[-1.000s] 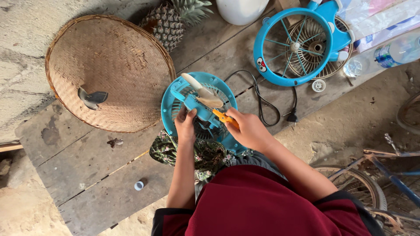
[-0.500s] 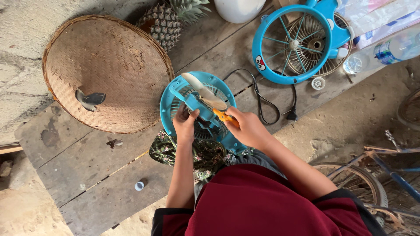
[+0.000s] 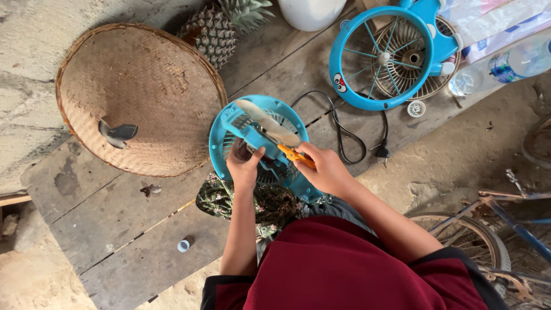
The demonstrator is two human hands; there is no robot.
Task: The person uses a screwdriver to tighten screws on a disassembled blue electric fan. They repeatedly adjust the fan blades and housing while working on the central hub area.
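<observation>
A round blue fan housing [image 3: 229,123] rests against my knees on the wooden platform, with a pale fan blade [image 3: 265,121] lying across it. My left hand [image 3: 245,166] presses on the dark motor part inside the housing, fingers curled on it. My right hand [image 3: 326,170] grips an orange-handled tool [image 3: 293,154] whose tip points into the housing's centre. A black power cord [image 3: 340,135] runs from the housing to a plug on the boards.
A wide woven bamboo hat [image 3: 138,95] lies to the left, a pineapple [image 3: 221,31] behind it. A blue fan guard with a metal grille [image 3: 390,57] sits at the back right beside plastic bottles [image 3: 516,60]. A small white cap [image 3: 183,245] lies on the planks. A bicycle wheel [image 3: 476,235] is at right.
My left hand has slid slightly lower on the motor part. The right hand with the orange tool has stayed almost still.
</observation>
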